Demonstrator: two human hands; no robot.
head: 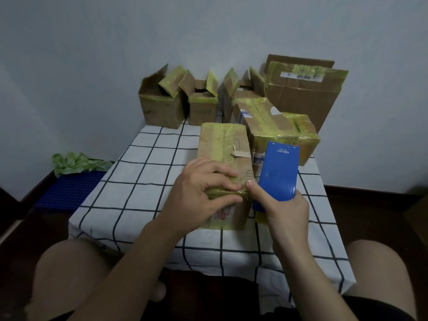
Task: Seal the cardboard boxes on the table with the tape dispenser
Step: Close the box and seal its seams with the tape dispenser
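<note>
A closed cardboard box [223,147] with yellowish tape along its top seam lies in front of me on the checked tablecloth [139,181]. My left hand [199,193] rests on the box's near end, fingers curled over the taped edge. My right hand [284,212] grips a blue tape dispenser [278,172] held upright against the box's right near corner, thumb touching the tape there. Two sealed boxes [266,121] [303,135] lie just behind the dispenser.
Three open boxes with raised flaps [162,105] [201,105] [234,89] stand along the table's far edge by the wall. A large flat carton [303,93] leans at the back right. Crumpled green tape [76,163] lies on a blue mat [69,193] on the floor at left.
</note>
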